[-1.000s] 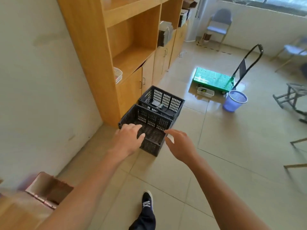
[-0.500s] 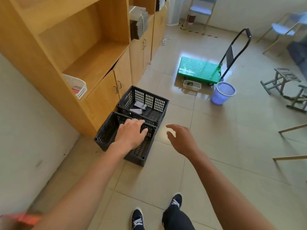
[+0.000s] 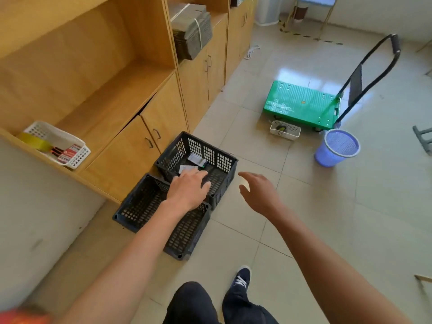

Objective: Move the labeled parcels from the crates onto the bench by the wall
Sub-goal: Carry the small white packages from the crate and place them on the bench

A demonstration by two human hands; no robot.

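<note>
parcels [image 3: 192,163]: two small flat labelled packs on the far crate [image 3: 224,170] floor, just past the left hand [image 3: 188,191] fingertips
handling: likely light, thin; pinch an edge
fingers: left relaxed, reaching, hold nothing; right hand [image 3: 258,194] spread, empty

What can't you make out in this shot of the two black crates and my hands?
Head view only:
- Label text on the parcels in the far crate: too small.
- Left hand fingertips: whether they touch a parcel cannot be told.
- Near crate floor: partly hidden by the left forearm.
- The bench: not visible.
- Red blur at the bottom-left corner: cut off by the edge.
</note>
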